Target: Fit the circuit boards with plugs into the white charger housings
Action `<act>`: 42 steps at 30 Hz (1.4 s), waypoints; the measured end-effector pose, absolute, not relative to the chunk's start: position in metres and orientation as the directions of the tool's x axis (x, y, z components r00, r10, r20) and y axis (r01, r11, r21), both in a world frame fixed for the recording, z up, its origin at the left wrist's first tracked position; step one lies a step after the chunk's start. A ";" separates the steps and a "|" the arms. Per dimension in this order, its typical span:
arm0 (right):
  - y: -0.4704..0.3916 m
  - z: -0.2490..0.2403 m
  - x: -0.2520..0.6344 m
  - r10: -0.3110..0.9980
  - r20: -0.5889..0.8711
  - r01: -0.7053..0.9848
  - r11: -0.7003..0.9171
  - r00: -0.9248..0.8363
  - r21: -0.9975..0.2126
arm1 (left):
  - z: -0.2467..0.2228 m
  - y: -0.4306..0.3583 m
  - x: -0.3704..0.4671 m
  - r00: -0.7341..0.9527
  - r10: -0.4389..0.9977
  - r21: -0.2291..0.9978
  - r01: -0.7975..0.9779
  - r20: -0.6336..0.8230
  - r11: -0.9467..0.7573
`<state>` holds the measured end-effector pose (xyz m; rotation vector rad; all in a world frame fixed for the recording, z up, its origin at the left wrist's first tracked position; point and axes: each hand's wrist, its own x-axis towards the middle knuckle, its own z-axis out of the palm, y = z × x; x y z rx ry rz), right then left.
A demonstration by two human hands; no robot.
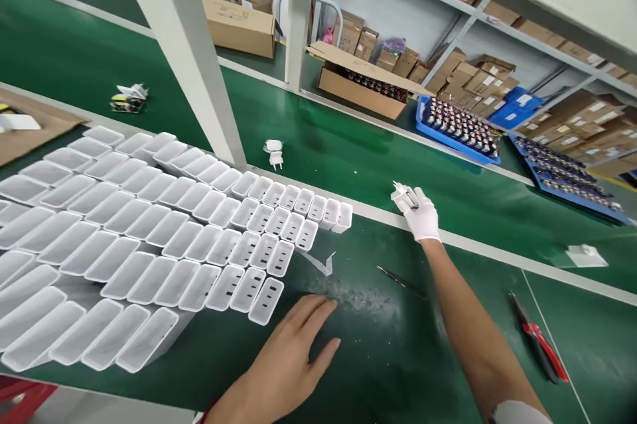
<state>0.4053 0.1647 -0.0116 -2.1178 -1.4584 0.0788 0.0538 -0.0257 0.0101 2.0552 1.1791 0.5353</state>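
My right hand point(423, 218), in a white glove, reaches over the far edge of the green work surface. Its fingers are closed round a small white plug adapter point(399, 194); the side under the fingers is hidden. Bare and with fingers stretched out, my left hand point(293, 351) is low over the near surface and holds nothing. Closest to it is the front end of the rows of open white plastic housings point(266, 301), several with dark slots in their bottoms. A thin clear strip point(322, 265) and tweezers point(401, 280) lie between my hands.
Red-and-black pliers point(540, 341) lie at right. On the conveyor beyond are white plug parts point(274, 153), a yellow-and-white part point(129, 99) and a white piece point(587, 255). Blue trays point(455, 139) and a carton point(363, 95) hold small components. A white post point(186, 52) rises behind the housings.
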 end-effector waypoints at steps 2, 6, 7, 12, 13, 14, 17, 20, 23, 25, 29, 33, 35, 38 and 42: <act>0.155 -0.007 0.405 0.834 0.325 0.846 -0.273 0.446 -0.459 | 0.013 -0.020 0.057 0.424 0.896 0.637 0.656 0.132 -0.405; 0.139 0.013 0.386 0.817 0.483 0.907 -0.108 0.314 -0.406 | 0.009 0.003 0.077 0.284 0.933 0.346 0.871 0.222 -0.348; 0.137 0.019 0.376 0.842 0.492 0.929 -0.031 0.223 -0.369 | 0.008 0.009 0.082 0.276 0.938 0.292 0.898 0.210 -0.330; 0.158 0.051 0.310 0.966 0.256 0.975 0.094 -0.040 -0.202 | 0.011 0.024 0.090 0.296 0.927 0.211 0.915 0.232 -0.345; 0.167 0.056 0.295 0.982 0.182 0.976 0.088 -0.051 -0.200 | 0.011 0.025 0.089 0.303 0.918 0.213 0.909 0.258 -0.359; 0.179 0.061 0.280 0.992 0.112 0.975 0.085 -0.063 -0.207 | 0.011 0.024 0.088 0.316 0.905 0.215 0.899 0.285 -0.382; 0.221 0.071 0.234 0.995 -0.015 0.969 0.094 -0.101 -0.228 | 0.008 0.021 0.088 0.389 0.853 0.247 0.840 0.347 -0.483; 0.265 0.070 0.190 0.989 -0.122 0.980 0.058 -0.082 -0.191 | 0.000 0.017 0.093 0.465 0.804 0.299 0.760 0.371 -0.577; 0.296 0.059 0.152 0.965 -0.261 0.992 0.008 -0.041 -0.125 | -0.009 0.014 0.096 0.500 0.786 0.301 0.736 0.364 -0.607; 0.307 0.048 0.136 0.948 -0.316 0.995 0.010 -0.041 -0.100 | -0.014 0.013 0.098 0.507 0.785 0.295 0.736 0.356 -0.609; 0.311 0.035 0.134 0.955 -0.292 0.992 0.015 -0.051 -0.122 | -0.022 0.012 0.101 0.503 0.788 0.301 0.737 0.356 -0.606; 0.292 0.045 0.164 0.973 -0.203 0.947 0.040 -0.110 -0.320 | -0.027 0.015 0.107 0.416 0.844 0.309 0.798 0.338 -0.517; 0.271 0.055 0.186 0.972 -0.134 0.872 0.109 -0.195 -0.478 | -0.028 0.019 0.109 0.388 0.867 0.327 0.814 0.312 -0.481; 0.226 0.068 0.223 0.965 -0.018 0.735 0.186 -0.260 -0.652 | -0.025 0.028 0.108 0.374 0.892 0.401 0.799 0.253 -0.449; 0.153 0.077 0.271 0.973 0.081 0.459 0.175 -0.218 -0.871 | -0.014 0.036 0.101 0.363 0.917 0.602 0.700 0.163 -0.384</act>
